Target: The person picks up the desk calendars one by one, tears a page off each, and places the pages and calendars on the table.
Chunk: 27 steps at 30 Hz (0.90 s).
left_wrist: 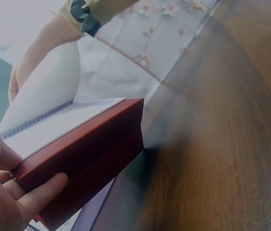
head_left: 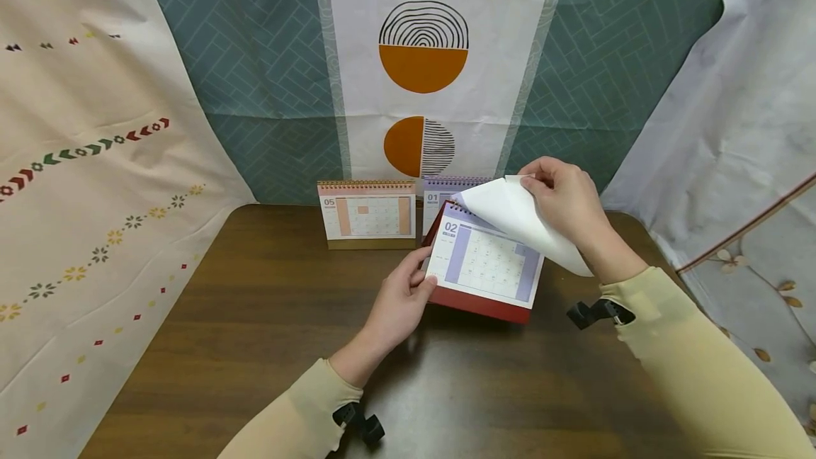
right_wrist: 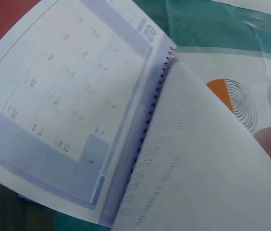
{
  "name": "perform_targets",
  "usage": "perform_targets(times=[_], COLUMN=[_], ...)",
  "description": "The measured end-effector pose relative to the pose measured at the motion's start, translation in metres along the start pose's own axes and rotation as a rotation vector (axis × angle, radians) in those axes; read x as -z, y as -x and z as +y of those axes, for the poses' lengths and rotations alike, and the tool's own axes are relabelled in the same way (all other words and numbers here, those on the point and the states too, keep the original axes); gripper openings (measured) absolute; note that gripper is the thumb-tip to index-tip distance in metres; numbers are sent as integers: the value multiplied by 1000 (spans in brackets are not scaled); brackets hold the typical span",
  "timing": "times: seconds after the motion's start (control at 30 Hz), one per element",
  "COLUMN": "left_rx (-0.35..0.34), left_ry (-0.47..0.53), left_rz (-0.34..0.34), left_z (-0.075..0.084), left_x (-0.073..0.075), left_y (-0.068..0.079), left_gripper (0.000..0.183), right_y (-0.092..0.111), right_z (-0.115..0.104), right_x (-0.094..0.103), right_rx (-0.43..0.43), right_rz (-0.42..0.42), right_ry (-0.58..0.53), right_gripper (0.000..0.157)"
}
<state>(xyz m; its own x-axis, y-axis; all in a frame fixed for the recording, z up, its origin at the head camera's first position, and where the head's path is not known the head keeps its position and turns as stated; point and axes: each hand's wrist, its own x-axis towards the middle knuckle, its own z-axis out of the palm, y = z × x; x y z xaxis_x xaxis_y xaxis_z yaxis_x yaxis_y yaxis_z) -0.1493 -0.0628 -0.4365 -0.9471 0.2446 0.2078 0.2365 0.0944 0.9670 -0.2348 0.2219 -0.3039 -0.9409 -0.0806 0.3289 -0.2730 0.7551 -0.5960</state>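
A desk calendar (head_left: 487, 268) with a dark red base (left_wrist: 90, 144) is tilted above the table, its purple-edged sheet reading 02. My left hand (head_left: 398, 296) grips its left edge, thumb on the front and fingers round the side and underneath, as the left wrist view shows. At the top, my right hand (head_left: 561, 197) pinches a white page (head_left: 519, 214), which curls up from the spiral binding (right_wrist: 147, 120) and away from the 02 sheet. The right wrist view shows small print on this page; only part of the right hand appears there, at the right edge.
Behind stand a pink and gold calendar (head_left: 370, 217) marked 05 and a purple calendar (head_left: 435, 197) marked 01, partly hidden by the held one. The brown wooden table (head_left: 255, 317) reaches cloth hangings (head_left: 268, 62) at the back and sides.
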Motion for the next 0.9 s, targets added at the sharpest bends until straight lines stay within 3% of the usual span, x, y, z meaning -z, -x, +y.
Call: perform_targets(times=[0.1, 0.2, 0.3, 0.53, 0.63, 0.8, 0.9], left_rx=[2, 6, 6, 20, 18, 18, 13], left_ry=[-6, -7, -10, -5, -7, -9, -15], left_rz=[1, 2, 4, 22, 23, 19, 17], left_z=[0, -1, -2, -1, -1, -2, -2], left_x=[-1, -1, 0, -1, -1, -2, -3], left_y=[0, 0, -1, 0, 0, 0, 1], left_gripper=[52, 51, 51, 52, 53, 53, 53], right_y=[1, 5, 12, 35, 37, 31, 26], right_z=[-1, -4, -11, -39, -40, -29, -21], right_x=[4, 7, 8, 3, 1, 1, 2], right_rx=[-10, -13, -4, -100, -94, -68, -75], right_rz=[-78, -156, -182, -182, -161, -53, 7], right_ry=[-45, -163, -243, -104, -65, -63, -90], right_gripper=[28, 39, 31, 28, 36, 19, 17])
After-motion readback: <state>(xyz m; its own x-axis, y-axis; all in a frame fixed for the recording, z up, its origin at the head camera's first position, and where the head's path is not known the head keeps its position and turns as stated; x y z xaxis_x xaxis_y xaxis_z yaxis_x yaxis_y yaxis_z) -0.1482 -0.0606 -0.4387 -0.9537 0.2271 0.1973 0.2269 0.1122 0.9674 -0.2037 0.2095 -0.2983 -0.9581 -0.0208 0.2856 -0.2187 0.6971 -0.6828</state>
